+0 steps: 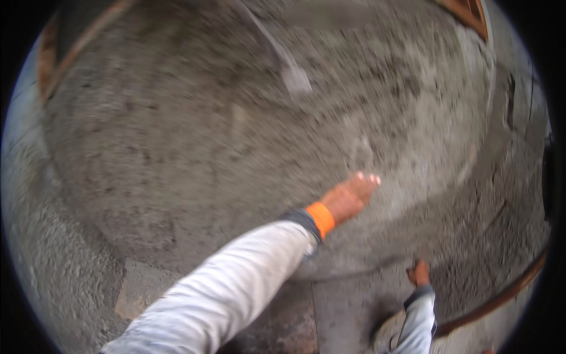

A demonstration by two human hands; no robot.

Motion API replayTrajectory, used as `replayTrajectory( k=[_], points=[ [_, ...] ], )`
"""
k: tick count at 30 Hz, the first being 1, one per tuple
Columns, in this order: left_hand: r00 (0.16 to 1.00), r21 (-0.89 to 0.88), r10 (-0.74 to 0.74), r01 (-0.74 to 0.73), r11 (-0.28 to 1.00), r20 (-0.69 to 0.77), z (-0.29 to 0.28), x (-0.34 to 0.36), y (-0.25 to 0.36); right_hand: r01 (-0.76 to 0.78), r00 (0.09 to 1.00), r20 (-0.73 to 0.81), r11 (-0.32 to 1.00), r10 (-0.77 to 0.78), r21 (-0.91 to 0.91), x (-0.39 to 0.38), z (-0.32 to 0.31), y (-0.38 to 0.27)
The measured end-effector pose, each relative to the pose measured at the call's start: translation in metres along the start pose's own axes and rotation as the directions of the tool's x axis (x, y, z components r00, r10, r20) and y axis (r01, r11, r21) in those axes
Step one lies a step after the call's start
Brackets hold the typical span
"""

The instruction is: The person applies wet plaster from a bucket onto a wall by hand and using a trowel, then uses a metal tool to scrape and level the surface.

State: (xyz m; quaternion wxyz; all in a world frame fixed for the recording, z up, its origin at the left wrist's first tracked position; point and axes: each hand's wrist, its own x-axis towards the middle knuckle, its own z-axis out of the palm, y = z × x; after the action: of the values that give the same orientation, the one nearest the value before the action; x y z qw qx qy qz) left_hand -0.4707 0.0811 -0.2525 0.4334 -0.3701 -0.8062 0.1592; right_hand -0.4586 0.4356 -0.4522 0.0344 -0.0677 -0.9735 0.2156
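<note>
My left hand (349,199), wearing an orange wristband (321,219), reaches over a broad spread of rough grey cement-like material (194,141). Its fingers point away from me, seemingly stretched out, and nothing shows in them. Blur hides whether they touch the surface. A paler, smoother patch (407,183) lies beside the fingertips. Lower and to the right, my right hand (420,275) is small in view, its fingers curled in; what they hold, if anything, is hidden. Far from both hands, a pale long-handled tool with a flat, squared end (296,80) rests against the grey material.
Wooden frame pieces stand at the far left (82,38) and far right (469,15). Grey slabs (348,312) lie below my hands. A brown curved edge (495,302) runs along the lower right, and rough grey material (56,248) borders the left.
</note>
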Motion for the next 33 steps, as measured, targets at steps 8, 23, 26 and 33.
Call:
replayTrajectory(
  k=[8,23,26,33],
  points=[
    [0.901,-0.605,-0.308,0.434,0.668,0.306,-0.088,-0.019,0.002,0.359,0.917,-0.097,0.69,-0.388,0.628,-0.107,0.027,-0.039],
    [0.34,-0.978,-0.938,0.207,0.0,0.072,-0.267,-0.022,-0.015,0.37,0.814,-0.048,0.454,-0.578,0.811,-0.229,-0.029,-0.145],
    [0.412,-0.948,-0.9,0.318,-0.005,0.143,-0.238,-0.041,0.05,0.583,0.734,-0.324,0.309,-0.597,0.752,-0.258,-0.089,-0.18],
    [0.738,-0.439,-0.12,0.515,0.736,0.664,-0.162,-0.113,0.145,0.797,0.396,-0.276,0.477,-0.876,-0.37,-0.258,-0.133,-0.163]
  ],
)
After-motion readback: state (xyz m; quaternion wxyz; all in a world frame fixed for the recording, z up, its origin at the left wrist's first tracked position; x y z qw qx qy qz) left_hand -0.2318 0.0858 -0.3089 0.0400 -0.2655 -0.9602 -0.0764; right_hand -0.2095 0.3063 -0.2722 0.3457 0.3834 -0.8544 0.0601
